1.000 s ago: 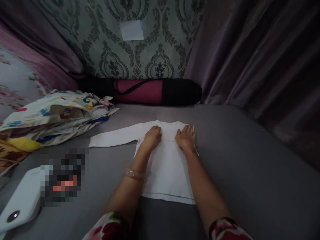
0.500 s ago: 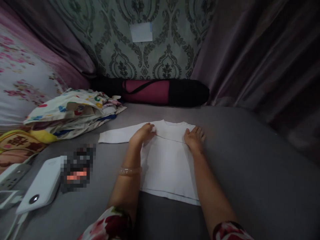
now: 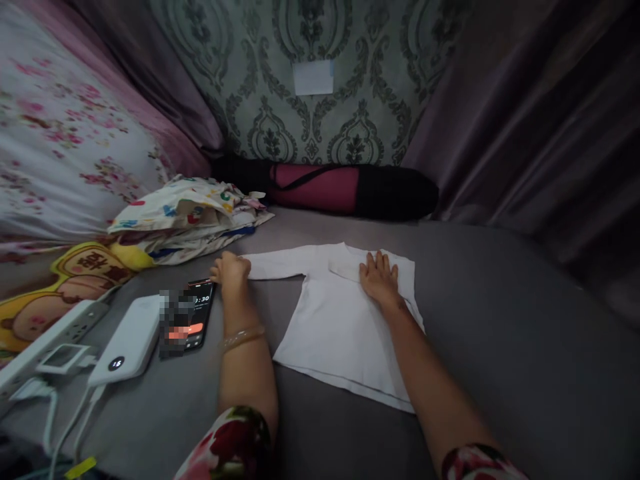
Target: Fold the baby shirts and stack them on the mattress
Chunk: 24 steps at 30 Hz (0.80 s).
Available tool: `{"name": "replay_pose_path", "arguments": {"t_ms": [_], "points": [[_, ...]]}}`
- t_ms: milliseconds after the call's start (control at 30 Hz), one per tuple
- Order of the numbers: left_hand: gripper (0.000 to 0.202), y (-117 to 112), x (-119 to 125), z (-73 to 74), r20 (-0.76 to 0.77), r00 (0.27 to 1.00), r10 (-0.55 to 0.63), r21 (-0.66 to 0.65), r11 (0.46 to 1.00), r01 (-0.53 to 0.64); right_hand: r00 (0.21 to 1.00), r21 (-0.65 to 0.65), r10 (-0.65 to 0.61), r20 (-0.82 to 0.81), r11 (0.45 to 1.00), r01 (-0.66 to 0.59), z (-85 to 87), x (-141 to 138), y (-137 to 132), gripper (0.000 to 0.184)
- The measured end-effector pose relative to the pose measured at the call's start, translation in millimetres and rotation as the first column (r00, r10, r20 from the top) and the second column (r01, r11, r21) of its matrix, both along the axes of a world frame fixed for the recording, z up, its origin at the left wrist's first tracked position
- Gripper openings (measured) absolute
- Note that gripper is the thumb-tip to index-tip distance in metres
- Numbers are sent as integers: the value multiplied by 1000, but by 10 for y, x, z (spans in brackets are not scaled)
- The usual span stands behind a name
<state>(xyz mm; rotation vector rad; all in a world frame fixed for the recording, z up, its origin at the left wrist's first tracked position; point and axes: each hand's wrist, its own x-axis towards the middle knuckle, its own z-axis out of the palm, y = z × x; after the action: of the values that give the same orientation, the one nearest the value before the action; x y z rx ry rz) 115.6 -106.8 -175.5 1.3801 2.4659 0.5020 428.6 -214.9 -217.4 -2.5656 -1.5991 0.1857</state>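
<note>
In dim light, the draped purple fabric curtain [image 3: 545,127] at right is sinking into near-black, while the white long-sleeved cloth shirt [image 3: 345,327] is showing pale with faint shading. Blocky pixelation is partly covering the black rectangular phone [image 3: 203,312], whose screen is glowing.

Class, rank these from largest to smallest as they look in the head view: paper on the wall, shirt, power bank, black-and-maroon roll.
1. Shirt
2. Roll
3. Power bank
4. Paper
</note>
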Motion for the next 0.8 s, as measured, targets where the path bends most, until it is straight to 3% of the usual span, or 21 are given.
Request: {"name": "replay_pose_path", "arguments": {"t_ms": [133, 233, 367, 467, 600, 700, 800], "points": [[45, -40, 26, 19, 49, 999, -20, -4, 1000, 20, 998, -41, -21, 65, 999, 23, 143, -84, 134, 59], [45, -46, 70, 23, 63, 995, -71, 17, 997, 70, 983, -17, 140, 116, 990, -139, 236, -238, 243, 58], [44, -38, 99, 1, 49, 998, -37, 38, 999, 35, 941, -55, 339, 8, 940, -338, 288, -431, 360, 57], [41, -32, 103, -10, 25, 1000, -4, 49, 999, 3, 918, -16, 397, 26, 918, -396, 242, -497, 441, 56], [45, -18, 98, 2, 28, 998, 59, 38, 997, -60, 924, 18, 382, 28, 924, -383, 89, -497, 520, 60], [44, 7, 40, 6, 122, 990, 66, 5, 998, -67, 929, 30, 369, -4, 929, -369, 6, -466, 544, 60], [25, 43, -58, -12, 295, 956, 2, 73, 997, -25, 925, 16, 375, -54, 927, -375, 17, -441, 550, 61]]}}
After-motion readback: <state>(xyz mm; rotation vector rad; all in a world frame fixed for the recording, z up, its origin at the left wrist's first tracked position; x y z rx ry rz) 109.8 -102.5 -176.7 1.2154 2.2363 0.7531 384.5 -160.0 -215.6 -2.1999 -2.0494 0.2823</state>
